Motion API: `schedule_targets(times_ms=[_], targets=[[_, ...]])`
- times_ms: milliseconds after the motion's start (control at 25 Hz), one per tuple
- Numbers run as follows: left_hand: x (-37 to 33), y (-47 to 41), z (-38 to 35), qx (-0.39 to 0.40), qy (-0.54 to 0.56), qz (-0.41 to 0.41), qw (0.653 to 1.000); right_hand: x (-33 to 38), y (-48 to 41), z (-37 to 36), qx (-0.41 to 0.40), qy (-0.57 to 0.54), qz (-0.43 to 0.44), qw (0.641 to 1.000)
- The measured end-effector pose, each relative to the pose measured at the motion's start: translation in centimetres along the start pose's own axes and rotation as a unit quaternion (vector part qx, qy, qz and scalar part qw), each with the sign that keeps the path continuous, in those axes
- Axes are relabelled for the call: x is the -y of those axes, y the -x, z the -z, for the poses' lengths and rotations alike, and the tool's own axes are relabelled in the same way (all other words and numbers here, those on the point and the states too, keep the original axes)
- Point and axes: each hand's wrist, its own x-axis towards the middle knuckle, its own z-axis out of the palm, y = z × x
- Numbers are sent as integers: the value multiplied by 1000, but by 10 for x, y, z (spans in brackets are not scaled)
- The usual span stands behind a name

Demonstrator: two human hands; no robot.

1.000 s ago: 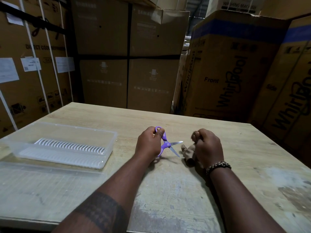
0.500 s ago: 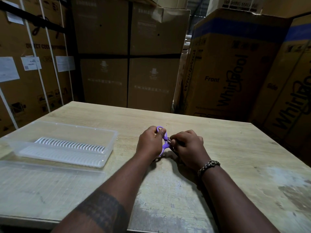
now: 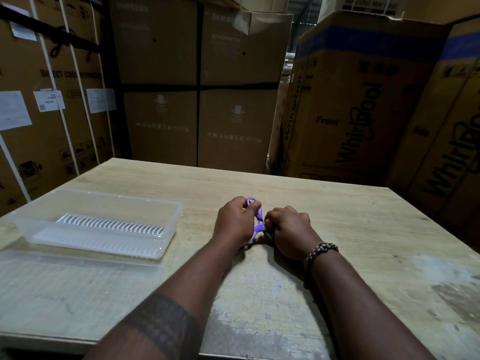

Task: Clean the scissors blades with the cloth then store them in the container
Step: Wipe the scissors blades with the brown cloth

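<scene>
Purple-handled scissors (image 3: 258,216) are at the middle of the wooden table (image 3: 363,229). My left hand (image 3: 235,222) grips their handles, thumb through the upper loop. My right hand (image 3: 291,232) is curled over the blades right beside the handles, hiding both the blades and the cloth it carries. A clear plastic container (image 3: 166,224) with a white ribbed insert stands open at the left of the table, well apart from both hands.
The container's clear lid (image 3: 78,287) lies flat at the table's front left. Tall cardboard appliance boxes (image 3: 350,113) wall in the table at the back, left and right. Worn pale patches mark the table's near right part.
My right hand, which held the brown cloth apart from the open blades, has moved left and closed over the blades. The left hand has kept its hold on the handles.
</scene>
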Motion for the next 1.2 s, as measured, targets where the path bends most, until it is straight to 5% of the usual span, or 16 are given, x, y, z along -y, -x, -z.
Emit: schedule_targets(times_ms=[1000,1200], targets=[[-2,4,2,17,75,15,997,-19,9,14,5,-57,-53,997],[0,-1,4,-11,121,38,992,-60,14,23,-118,-150,-181,965]])
